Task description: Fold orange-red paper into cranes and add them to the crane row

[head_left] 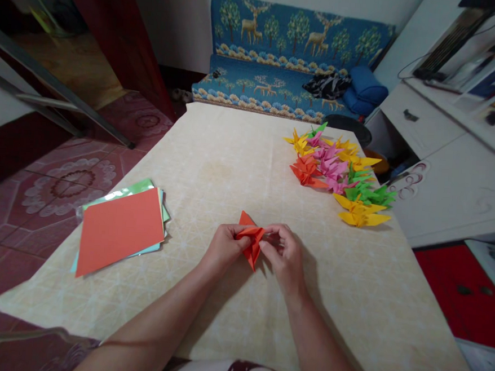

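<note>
Between my hands, over the near middle of the table, is a red-orange origami crane (252, 252) with pointed tips showing above and below. My left hand (227, 245) is closed on its left side, thumb pressed on the folded paper. At its right edge my right hand (284, 252) pinches the paper between thumb and fingertips. Part of the folded piece is hidden behind the fingers. To the left lies a stack of coloured paper (121, 230), a red-orange sheet on top and green and blue ones beneath.
Several finished paper cranes (331, 169) in yellow, pink, green and red cluster at the table's back right. A patterned cloth covers the table (214, 172). Beyond it stands a blue sofa (275, 86); a white cabinet (456, 160) is on the right, a metal ladder-like frame (67, 102) on the left.
</note>
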`<action>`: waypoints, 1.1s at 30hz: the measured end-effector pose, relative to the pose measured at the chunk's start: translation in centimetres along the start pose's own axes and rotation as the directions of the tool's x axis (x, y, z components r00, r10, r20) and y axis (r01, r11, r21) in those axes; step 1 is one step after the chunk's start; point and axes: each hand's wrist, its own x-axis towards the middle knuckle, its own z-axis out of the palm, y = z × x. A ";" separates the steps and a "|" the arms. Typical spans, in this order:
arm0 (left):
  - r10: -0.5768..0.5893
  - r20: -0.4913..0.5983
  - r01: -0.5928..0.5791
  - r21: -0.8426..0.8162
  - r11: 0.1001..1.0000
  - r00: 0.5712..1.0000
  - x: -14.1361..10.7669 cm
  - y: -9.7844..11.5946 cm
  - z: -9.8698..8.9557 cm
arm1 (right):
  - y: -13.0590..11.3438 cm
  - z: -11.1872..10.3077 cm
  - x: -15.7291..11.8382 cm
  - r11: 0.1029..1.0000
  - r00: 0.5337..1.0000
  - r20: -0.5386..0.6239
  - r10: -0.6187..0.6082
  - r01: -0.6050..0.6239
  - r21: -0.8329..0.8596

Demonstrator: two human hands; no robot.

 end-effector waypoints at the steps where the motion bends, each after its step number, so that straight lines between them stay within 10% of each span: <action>1: 0.011 -0.005 -0.011 0.007 1.000 1.000 0.0 0.0 0.1 | -0.1 0.1 -0.2 0.999 0.999 0.002 -0.043 0.043 -0.029; 13: 0.063 -0.056 -0.057 0.112 0.992 0.996 -0.2 0.5 0.4 | -0.1 1.0 -0.8 0.895 0.951 -0.042 -0.308 0.274 -0.352; 25: 0.346 0.038 -0.298 0.601 0.741 0.937 -0.9 0.8 1.1 | 0.1 1.6 0.4 0.808 0.950 -0.133 -0.282 0.160 -0.566; 33: 0.407 0.080 -0.373 0.587 0.719 0.910 -1.1 0.7 1.4 | -0.1 1.8 0.6 0.797 0.938 -0.125 -0.323 0.198 -0.571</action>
